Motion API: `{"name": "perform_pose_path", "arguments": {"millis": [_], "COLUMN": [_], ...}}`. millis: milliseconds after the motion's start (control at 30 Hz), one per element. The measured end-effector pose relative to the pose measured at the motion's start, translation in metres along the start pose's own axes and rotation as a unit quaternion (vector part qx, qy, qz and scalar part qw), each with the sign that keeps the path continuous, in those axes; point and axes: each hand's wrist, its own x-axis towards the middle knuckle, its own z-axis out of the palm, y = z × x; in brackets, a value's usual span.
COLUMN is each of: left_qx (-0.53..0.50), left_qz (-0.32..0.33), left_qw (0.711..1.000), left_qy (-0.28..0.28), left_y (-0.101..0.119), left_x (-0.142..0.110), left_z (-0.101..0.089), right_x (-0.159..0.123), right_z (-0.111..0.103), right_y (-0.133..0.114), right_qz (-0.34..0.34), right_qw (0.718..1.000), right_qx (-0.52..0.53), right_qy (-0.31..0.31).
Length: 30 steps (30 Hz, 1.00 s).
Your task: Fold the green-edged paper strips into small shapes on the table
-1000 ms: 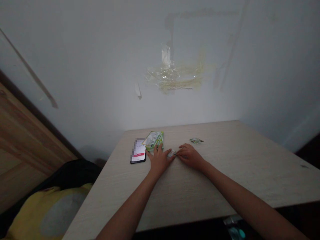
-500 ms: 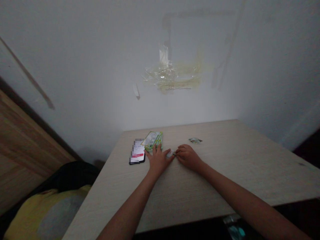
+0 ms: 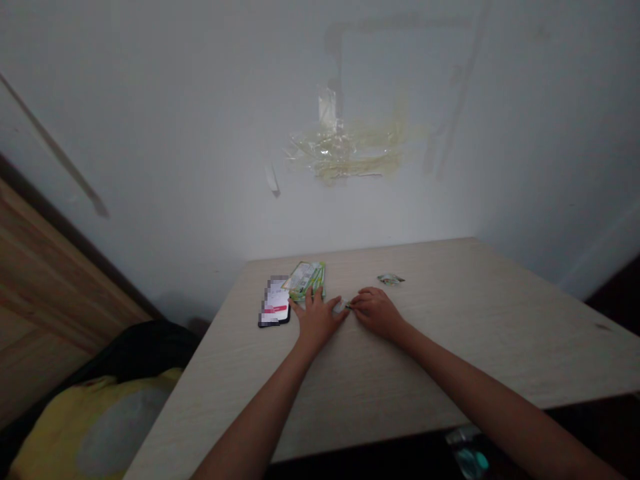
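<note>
My left hand (image 3: 318,321) lies palm down on the table with its fingers spread. Its fingertips reach the near edge of some flat green-and-white packets (image 3: 307,277). The thumb side touches a small pale-and-green piece (image 3: 345,305), too small to make out well. My right hand (image 3: 376,312) has its fingers pressed together on the other end of that piece, which is mostly hidden by them. Left of the packets lies a phone (image 3: 281,309) with a lit screen, partly blurred out. A small crumpled or folded green-and-white scrap (image 3: 391,280) rests beyond my right hand.
The light wooden table (image 3: 450,300) meets a wall (image 3: 200,133) with clear tape (image 3: 330,143) stuck on it. A yellow-and-grey cushion-like thing (image 3: 95,427) sits at lower left. Below the table's front edge, a bottle with a teal cap (image 3: 481,461) is partly visible.
Both hands stay nearly in place. The fingers of my right hand shift very slightly at the small piece, and a bit more of its green shows.
</note>
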Motion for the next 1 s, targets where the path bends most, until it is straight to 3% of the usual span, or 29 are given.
{"name": "perform_pose_path", "arguments": {"millis": [167, 467, 1000], "left_qx": [0.000, 0.000, -0.009], "left_qz": [0.002, 0.013, 0.022], "left_qw": [1.000, 1.000, 1.000], "left_qy": [0.000, 0.018, 0.016], "left_y": [0.000, -0.002, -0.003], "left_x": [0.000, -0.002, -0.004], "left_z": [0.000, 0.006, 0.007], "right_x": [-0.001, -0.002, 0.002], "right_z": [0.001, -0.003, -0.010], "right_y": [0.001, -0.001, -0.002], "right_qz": [0.019, -0.037, -0.037], "right_qw": [1.000, 0.999, 0.998], "right_qx": [-0.002, 0.001, 0.039], "right_qy": [0.003, -0.001, -0.022]}}
